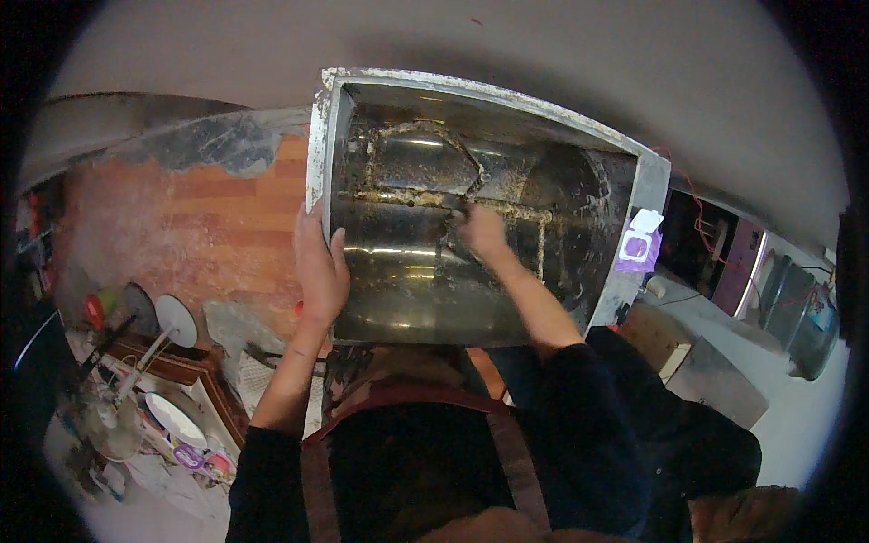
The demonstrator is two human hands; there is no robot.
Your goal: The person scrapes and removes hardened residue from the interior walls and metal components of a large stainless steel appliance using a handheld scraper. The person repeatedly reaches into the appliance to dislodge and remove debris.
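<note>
Left of the person's metal tub, a wood-patterned floor spreads out; the tub stands directly in front of the person, open at the top. Across its inside runs a crusted shaft. The left hand is spread at the left rim, thumb apart from the fingers. The right hand is curled beside the shaft; whether it grips anything, I cannot tell. A purple pack, its white lid raised, sits on the right rim.

Residue-crusted rod frame inside open metal trough
</note>
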